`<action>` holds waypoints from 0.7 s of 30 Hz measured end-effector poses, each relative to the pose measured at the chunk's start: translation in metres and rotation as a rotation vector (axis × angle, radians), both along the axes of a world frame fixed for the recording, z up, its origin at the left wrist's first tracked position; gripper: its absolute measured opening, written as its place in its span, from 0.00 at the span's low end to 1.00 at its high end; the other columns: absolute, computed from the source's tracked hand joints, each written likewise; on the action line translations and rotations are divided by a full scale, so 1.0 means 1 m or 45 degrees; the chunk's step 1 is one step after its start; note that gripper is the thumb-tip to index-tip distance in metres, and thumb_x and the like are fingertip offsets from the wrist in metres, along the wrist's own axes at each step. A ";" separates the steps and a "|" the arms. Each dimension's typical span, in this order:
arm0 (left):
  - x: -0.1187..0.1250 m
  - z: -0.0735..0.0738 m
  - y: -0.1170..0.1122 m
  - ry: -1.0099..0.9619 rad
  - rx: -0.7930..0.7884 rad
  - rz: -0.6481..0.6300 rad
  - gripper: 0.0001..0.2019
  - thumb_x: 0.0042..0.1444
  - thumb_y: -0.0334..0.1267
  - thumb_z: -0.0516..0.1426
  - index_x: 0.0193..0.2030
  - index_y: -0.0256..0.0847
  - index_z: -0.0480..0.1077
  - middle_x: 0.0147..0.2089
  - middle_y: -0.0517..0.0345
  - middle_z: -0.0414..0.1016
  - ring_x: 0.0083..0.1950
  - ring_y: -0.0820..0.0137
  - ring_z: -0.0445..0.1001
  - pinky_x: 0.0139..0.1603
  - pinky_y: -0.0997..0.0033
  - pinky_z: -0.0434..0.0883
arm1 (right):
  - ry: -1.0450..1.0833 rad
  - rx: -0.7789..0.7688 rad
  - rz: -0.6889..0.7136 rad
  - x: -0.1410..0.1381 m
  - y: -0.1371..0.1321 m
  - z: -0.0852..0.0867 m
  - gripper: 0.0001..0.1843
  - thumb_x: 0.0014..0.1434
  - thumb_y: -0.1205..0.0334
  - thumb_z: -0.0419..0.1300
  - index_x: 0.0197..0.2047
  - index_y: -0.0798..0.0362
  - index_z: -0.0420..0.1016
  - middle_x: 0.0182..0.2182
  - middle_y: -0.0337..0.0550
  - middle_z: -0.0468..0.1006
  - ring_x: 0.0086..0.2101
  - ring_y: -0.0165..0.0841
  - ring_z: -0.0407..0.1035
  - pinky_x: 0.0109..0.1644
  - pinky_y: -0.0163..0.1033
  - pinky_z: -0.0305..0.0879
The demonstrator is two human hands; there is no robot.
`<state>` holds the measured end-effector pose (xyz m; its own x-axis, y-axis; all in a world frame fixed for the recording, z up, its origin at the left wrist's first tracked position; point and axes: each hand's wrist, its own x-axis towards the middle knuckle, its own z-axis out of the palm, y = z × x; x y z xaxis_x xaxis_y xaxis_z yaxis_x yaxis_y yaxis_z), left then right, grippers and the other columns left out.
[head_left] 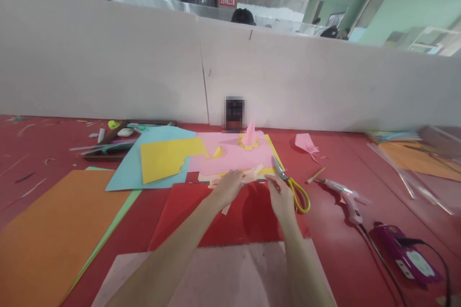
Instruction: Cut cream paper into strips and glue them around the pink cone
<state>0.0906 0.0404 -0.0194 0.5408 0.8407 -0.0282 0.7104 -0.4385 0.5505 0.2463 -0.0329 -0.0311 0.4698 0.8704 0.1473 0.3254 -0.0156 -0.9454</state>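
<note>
My left hand (229, 188) is closed on pale pink paper strips (253, 174), above a red sheet (230, 228). To its right, my right hand (282, 194) has its fingers bent together; whether something small is between them I cannot make out. Scissors with yellow handles (302, 196) lie right beside that hand, blades pointing away. Beyond both hands, a pink paper cone (250, 133) stands on a yellow scalloped paper piece (248, 143), on top of a pink sheet (230, 158). A narrow pale strip (226, 209) lies under my left wrist.
A yellow sheet with a cut edge (162, 160) lies on a blue sheet (122, 180) at left, near orange paper (61, 230) and a tool tray (108, 151). At right are a glue gun (345, 197), its cord and a purple box (406, 253). A white partition (306, 81) stands behind.
</note>
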 end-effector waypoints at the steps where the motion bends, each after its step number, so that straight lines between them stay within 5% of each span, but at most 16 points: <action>1: -0.001 -0.001 0.000 -0.037 -0.008 0.032 0.04 0.54 0.32 0.48 0.32 0.39 0.63 0.38 0.51 0.69 0.42 0.63 0.68 0.42 0.66 0.62 | 0.026 0.003 0.004 0.000 0.000 0.000 0.15 0.52 0.58 0.51 0.38 0.55 0.74 0.38 0.49 0.77 0.40 0.40 0.71 0.48 0.45 0.64; 8: -0.007 0.013 0.012 -0.383 -0.062 0.263 0.09 0.59 0.41 0.42 0.38 0.40 0.58 0.35 0.55 0.67 0.36 0.66 0.68 0.37 0.67 0.65 | 0.247 0.002 0.200 -0.012 0.002 0.000 0.19 0.51 0.52 0.56 0.41 0.55 0.73 0.42 0.51 0.76 0.44 0.41 0.70 0.49 0.45 0.65; 15: 0.000 0.045 -0.012 -1.123 -0.409 0.099 0.11 0.55 0.45 0.51 0.36 0.39 0.60 0.32 0.58 0.67 0.34 0.71 0.69 0.36 0.72 0.67 | 0.463 0.012 0.735 -0.047 -0.008 0.021 0.34 0.49 0.59 0.62 0.59 0.48 0.58 0.56 0.45 0.65 0.53 0.38 0.62 0.56 0.44 0.58; 18: -0.004 0.044 -0.026 -1.198 -0.488 0.057 0.12 0.53 0.47 0.54 0.35 0.39 0.61 0.30 0.60 0.67 0.31 0.73 0.68 0.34 0.73 0.67 | 0.432 0.030 0.648 -0.056 -0.009 0.023 0.32 0.48 0.62 0.62 0.57 0.51 0.61 0.52 0.46 0.69 0.50 0.39 0.65 0.54 0.44 0.61; 21: -0.010 0.034 -0.037 -1.203 -0.615 0.033 0.12 0.51 0.47 0.55 0.34 0.40 0.60 0.25 0.64 0.66 0.24 0.76 0.66 0.27 0.75 0.65 | 0.423 0.065 0.515 -0.063 -0.006 0.012 0.19 0.47 0.64 0.60 0.45 0.54 0.69 0.42 0.46 0.75 0.43 0.38 0.69 0.48 0.42 0.65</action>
